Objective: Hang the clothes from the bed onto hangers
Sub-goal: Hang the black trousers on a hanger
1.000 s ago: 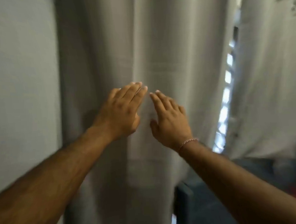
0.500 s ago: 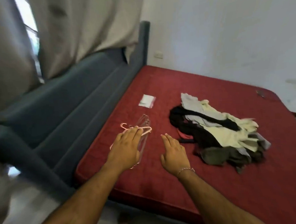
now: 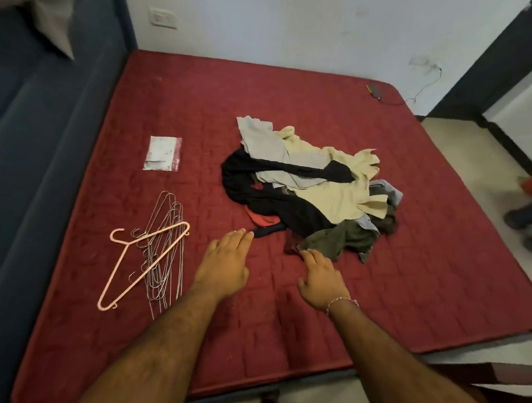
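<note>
- Pile of clothes [image 3: 311,192] lies mid-mattress [image 3: 419,285] — black, cream, grey and olive pieces tangled, hard to separate.
- Pink plastic hanger [image 3: 138,265] tops wire hangers [image 3: 165,254], left.
- Left hand [image 3: 223,263] and right hand [image 3: 320,277] — flat, fingers straight, holding nothing.
- Clear packet [image 3: 162,153], far left; contents unreadable.

We have one view only, worn on the head, looking forward and down from the near edge of the bed [image 3: 298,339]. It sits close above that edge, the white wall [image 3: 309,21] beyond the bed's far side filling the top.
</note>
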